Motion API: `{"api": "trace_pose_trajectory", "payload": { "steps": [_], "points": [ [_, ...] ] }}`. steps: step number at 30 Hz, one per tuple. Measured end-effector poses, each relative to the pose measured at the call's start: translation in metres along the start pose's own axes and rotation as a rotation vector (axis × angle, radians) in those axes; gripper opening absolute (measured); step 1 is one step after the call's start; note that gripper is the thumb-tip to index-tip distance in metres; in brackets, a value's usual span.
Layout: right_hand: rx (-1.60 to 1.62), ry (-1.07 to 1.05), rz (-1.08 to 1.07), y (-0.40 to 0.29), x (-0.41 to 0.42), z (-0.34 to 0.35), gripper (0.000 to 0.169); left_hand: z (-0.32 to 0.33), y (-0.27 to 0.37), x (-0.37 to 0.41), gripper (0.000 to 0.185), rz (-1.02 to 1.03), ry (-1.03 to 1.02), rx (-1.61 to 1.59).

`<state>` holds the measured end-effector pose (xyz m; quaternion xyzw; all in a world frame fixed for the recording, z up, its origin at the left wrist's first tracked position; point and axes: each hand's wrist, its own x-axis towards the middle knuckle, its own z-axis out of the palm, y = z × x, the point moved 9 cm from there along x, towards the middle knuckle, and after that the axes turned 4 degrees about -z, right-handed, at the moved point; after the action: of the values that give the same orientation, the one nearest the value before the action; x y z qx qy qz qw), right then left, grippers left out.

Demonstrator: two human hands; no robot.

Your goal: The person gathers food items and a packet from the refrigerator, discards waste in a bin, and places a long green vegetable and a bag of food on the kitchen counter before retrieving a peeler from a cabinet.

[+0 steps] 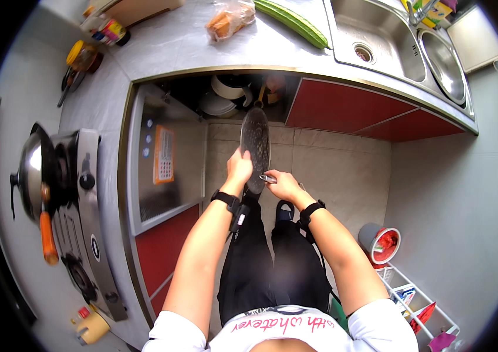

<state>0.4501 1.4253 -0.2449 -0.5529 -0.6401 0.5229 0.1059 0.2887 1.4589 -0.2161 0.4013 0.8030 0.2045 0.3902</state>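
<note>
A dark, speckled round pan or lid is held steeply tilted in front of my legs, before the open cupboard. My left hand grips its left rim, thumb over the edge. My right hand is closed around a silvery handle at its lower right side; the join between the two is too small to make out. Behind the pan's far end, a white pot and a pale stacked dish or lid stand inside the dark cupboard.
The cupboard door hangs open at left. Above run the grey counter, bagged food, a ridged green gourd and a sink. A gas stove with a lidded wok is left; a bin stands right.
</note>
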Motion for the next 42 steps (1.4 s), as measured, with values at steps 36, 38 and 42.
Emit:
{"api": "trace_pose_trajectory", "payload": {
  "steps": [36,38,42],
  "points": [
    [-0.428,0.826,-0.262,0.272,0.299,0.010,0.013,0.300,-0.032,0.306,0.085,0.593,-0.442,-0.384],
    [-0.332,0.833,-0.216,0.288,0.305,0.011,0.012,0.304,-0.052,0.302,0.081,0.606,-0.430,-0.428],
    [-0.332,0.708,-0.272,0.298,0.305,0.022,0.018,0.333,-0.099,0.315,0.063,0.446,-0.491,-0.287]
  ]
}}
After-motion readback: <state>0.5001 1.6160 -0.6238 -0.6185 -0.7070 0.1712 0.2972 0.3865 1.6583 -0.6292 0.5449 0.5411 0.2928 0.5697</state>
